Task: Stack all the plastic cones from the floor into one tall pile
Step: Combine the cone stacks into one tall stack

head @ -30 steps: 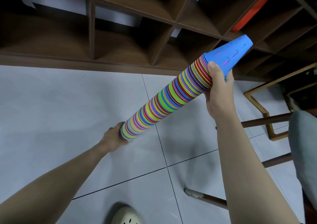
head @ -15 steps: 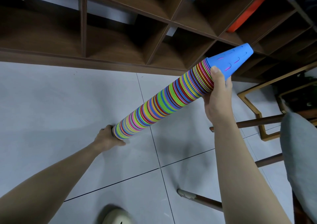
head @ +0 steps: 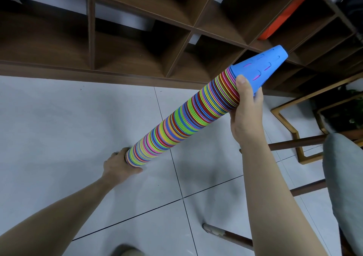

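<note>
White floor tiles (head: 59, 128) lie below a tilted cone stack (head: 182, 122), beside the wooden shelf (head: 137, 45); left hand (head: 119, 165) grips its low end, right hand (head: 246, 114) its blue-capped top.

The pile of cones (head: 184, 116) is banded in thin rings of lime green, yellow, pink, red, blue and orange. Its top cone (head: 261, 67) is plain sky blue, with pink showing through small slots. The floor (head: 64, 138) is pale grey tile with dark grout lines. The shelf (head: 137, 45) is dark brown woodgrain; at 1 o'clock lies something orange (head: 284, 20).
</note>
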Demonstrator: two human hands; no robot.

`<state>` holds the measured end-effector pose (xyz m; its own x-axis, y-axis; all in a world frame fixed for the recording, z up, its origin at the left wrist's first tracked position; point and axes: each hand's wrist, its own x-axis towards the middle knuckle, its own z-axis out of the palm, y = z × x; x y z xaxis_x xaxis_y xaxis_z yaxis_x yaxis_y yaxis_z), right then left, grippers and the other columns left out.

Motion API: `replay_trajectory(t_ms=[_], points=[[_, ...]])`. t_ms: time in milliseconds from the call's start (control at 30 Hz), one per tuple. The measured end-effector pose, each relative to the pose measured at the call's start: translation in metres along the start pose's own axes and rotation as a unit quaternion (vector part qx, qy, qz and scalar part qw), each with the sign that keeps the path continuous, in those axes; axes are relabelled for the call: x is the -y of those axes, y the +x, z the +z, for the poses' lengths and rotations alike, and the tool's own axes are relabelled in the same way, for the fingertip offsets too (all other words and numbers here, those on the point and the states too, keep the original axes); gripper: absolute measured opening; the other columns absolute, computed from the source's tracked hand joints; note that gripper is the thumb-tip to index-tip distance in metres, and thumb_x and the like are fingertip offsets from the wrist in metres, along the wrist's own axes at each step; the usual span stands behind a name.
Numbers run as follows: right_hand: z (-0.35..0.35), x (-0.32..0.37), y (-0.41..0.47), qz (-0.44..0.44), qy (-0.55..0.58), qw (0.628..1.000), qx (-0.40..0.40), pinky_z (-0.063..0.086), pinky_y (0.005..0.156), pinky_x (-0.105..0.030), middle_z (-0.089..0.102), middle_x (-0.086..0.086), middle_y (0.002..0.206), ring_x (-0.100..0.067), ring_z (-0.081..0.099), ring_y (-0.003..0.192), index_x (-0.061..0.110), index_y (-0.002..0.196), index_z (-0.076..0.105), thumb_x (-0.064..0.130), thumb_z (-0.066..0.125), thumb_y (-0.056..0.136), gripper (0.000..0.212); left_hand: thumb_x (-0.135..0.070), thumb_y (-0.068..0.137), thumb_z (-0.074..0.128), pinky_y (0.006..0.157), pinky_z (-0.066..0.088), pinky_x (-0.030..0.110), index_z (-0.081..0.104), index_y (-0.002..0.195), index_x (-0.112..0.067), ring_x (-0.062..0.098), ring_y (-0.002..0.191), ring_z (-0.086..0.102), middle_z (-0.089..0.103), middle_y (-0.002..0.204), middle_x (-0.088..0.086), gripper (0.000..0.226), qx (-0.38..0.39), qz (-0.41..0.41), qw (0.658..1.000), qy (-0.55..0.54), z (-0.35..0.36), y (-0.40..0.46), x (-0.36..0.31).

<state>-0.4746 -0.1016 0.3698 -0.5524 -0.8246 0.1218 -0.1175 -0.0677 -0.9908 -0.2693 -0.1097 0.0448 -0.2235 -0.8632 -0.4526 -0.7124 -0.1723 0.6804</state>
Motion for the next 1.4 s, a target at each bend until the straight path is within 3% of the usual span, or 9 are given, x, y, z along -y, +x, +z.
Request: replay_trajectory(t_ms=[333, 467, 567, 700, 767, 900, 1033, 1233, 1400], points=[[0.002, 0.006, 0.000, 0.012, 0.000, 1.000, -0.028, 0.057, 0.079, -0.025, 0.064, 0.006, 0.109, -0.011, 0.068, 0.103, 0.032, 0.110, 0.050, 0.033, 0.061, 0.096, 0.018, -0.061, 0.038, 0.075, 0.089, 0.051, 0.036, 0.060, 0.126, -0.033, 0.020, 0.110, 0.061, 0.069, 0.108, -0.010, 0.094, 0.057, 0.051, 0.994, -0.074, -0.007, 0.003, 0.022], [0.002, 0.009, -0.001, 0.010, 0.000, 0.999, -0.032, 0.057, 0.078, -0.025, 0.065, 0.006, 0.108, -0.010, 0.069, 0.101, 0.033, 0.109, 0.050, 0.035, 0.061, 0.096, 0.017, -0.044, 0.046, 0.084, 0.076, 0.044, 0.027, 0.065, 0.121, -0.027, 0.016, 0.096, 0.062, 0.068, 0.100, -0.010, 0.080, 0.060, 0.077, 0.990, -0.101, -0.008, -0.005, 0.019], [0.003, 0.009, -0.001, 0.008, -0.004, 1.000, -0.030, 0.058, 0.078, -0.026, 0.065, 0.006, 0.108, -0.010, 0.069, 0.101, 0.033, 0.109, 0.051, 0.036, 0.061, 0.096, 0.017, -0.044, 0.044, 0.082, 0.070, 0.042, 0.021, 0.065, 0.114, -0.030, 0.012, 0.089, 0.063, 0.068, 0.095, -0.013, 0.073, 0.060, 0.081, 0.989, -0.111, -0.007, -0.007, 0.017], [0.004, 0.010, -0.002, 0.002, -0.008, 1.000, -0.021, 0.058, 0.079, -0.026, 0.066, 0.006, 0.107, -0.007, 0.070, 0.098, 0.032, 0.109, 0.051, 0.035, 0.060, 0.096, 0.017, -0.026, 0.053, 0.095, 0.064, 0.041, 0.008, 0.061, 0.105, -0.037, -0.009, 0.083, 0.061, 0.069, 0.089, -0.017, 0.064, 0.072, 0.085, 0.987, -0.119, -0.003, -0.011, 0.017], [0.003, 0.011, -0.001, 0.005, -0.007, 1.000, -0.027, 0.058, 0.078, -0.026, 0.066, 0.006, 0.107, -0.007, 0.071, 0.097, 0.032, 0.110, 0.051, 0.036, 0.060, 0.096, 0.017, -0.026, 0.054, 0.097, 0.067, 0.043, 0.011, 0.061, 0.105, -0.040, -0.006, 0.086, 0.063, 0.072, 0.090, -0.016, 0.063, 0.070, 0.079, 0.985, -0.133, -0.001, -0.013, 0.021], [0.001, 0.012, 0.003, 0.008, 0.002, 0.999, -0.039, 0.058, 0.077, -0.026, 0.066, 0.007, 0.106, -0.007, 0.071, 0.096, 0.032, 0.109, 0.050, 0.036, 0.059, 0.097, 0.015, -0.045, 0.043, 0.090, 0.072, 0.049, 0.022, 0.063, 0.105, -0.042, -0.004, 0.086, 0.066, 0.074, 0.092, -0.015, 0.068, 0.063, 0.077, 0.982, -0.160, 0.000, -0.011, 0.022], [-0.001, 0.012, 0.006, 0.005, 0.001, 0.999, -0.043, 0.058, 0.078, -0.027, 0.067, 0.007, 0.104, -0.007, 0.071, 0.095, 0.032, 0.109, 0.051, 0.036, 0.059, 0.097, 0.016, -0.033, 0.049, 0.094, 0.069, 0.046, 0.012, 0.063, 0.109, -0.036, -0.009, 0.085, 0.064, 0.074, 0.094, -0.012, 0.068, 0.071, 0.086, 0.981, -0.160, -0.002, -0.007, 0.016], [-0.004, 0.010, 0.010, 0.008, -0.006, 0.999, -0.049, 0.059, 0.077, -0.027, 0.067, 0.005, 0.107, -0.007, 0.071, 0.095, 0.032, 0.113, 0.050, 0.039, 0.059, 0.096, 0.020, -0.031, 0.052, 0.097, 0.070, 0.047, 0.018, 0.062, 0.107, -0.039, -0.001, 0.089, 0.067, 0.073, 0.093, -0.013, 0.066, 0.063, 0.096, 0.982, -0.148, -0.006, -0.010, 0.016], [-0.006, 0.022, 0.015, 0.007, -0.004, 0.998, -0.059, 0.059, 0.076, -0.027, 0.068, 0.002, 0.108, -0.012, 0.071, 0.098, 0.028, 0.119, 0.049, 0.041, 0.059, 0.096, 0.028, -0.027, 0.053, 0.098, 0.068, 0.049, 0.015, 0.067, 0.105, -0.035, -0.009, 0.081, 0.066, 0.075, 0.088, -0.014, 0.061, 0.052, 0.104, 0.981, -0.152, -0.017, -0.016, 0.013]])
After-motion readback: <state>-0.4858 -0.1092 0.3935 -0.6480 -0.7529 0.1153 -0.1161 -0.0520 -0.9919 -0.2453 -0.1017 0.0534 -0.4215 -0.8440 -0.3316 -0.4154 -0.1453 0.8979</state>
